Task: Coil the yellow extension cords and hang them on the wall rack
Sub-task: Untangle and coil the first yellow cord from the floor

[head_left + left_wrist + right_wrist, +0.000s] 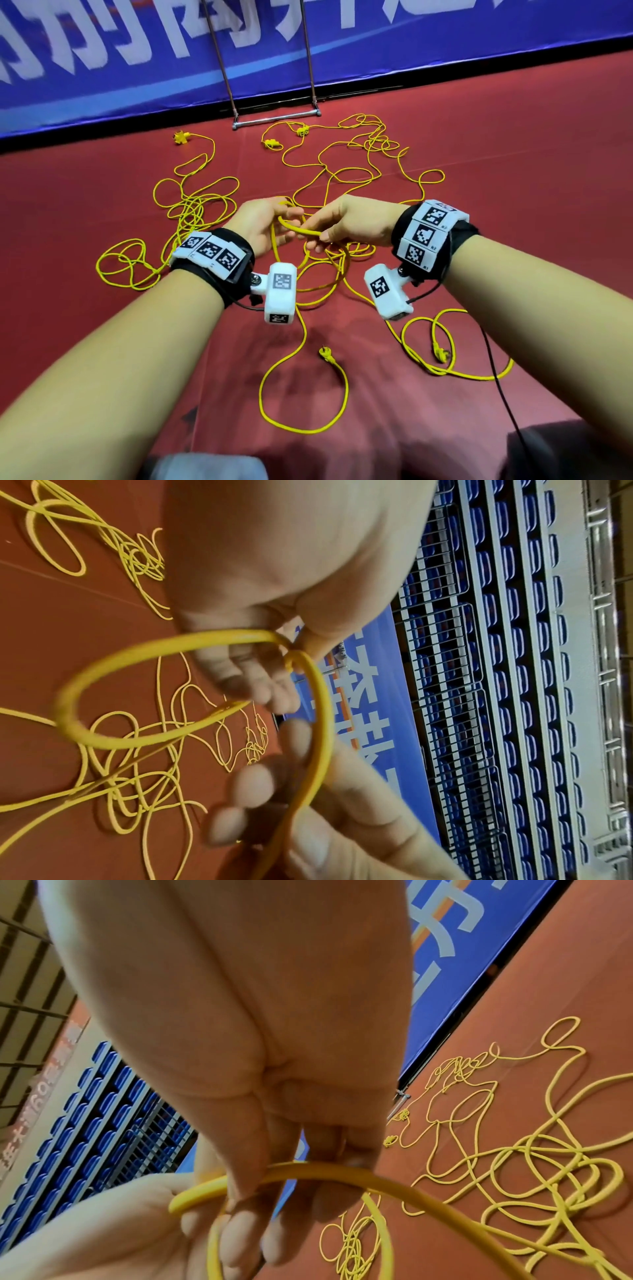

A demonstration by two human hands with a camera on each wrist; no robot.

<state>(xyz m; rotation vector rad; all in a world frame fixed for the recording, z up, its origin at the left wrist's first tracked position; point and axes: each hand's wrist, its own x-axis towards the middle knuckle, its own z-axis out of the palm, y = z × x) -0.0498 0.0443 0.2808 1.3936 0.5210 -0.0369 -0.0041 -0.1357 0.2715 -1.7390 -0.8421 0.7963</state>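
Yellow extension cords (359, 150) lie in loose tangles across the red floor. Both hands are raised above them, close together. My left hand (287, 222) grips a small loop of one yellow cord (298, 230) between thumb and fingers, and the loop (137, 653) curves out from the left hand (287, 653). My right hand (320, 236) pinches the same cord just beside it; in the right wrist view the cord (342, 1172) crosses under the right hand (291, 1183). From the hands the cord drops to the floor. The metal rack (277, 118) stands against the blue banner, with no cord on the part in view.
Two plugs (327, 354) (440, 353) lie on the floor near me. Yellow socket ends (180, 137) (272, 143) (303, 130) rest near the rack's foot. A second tangle (195, 205) spreads to the left. A blue banner wall (102, 68) borders the floor.
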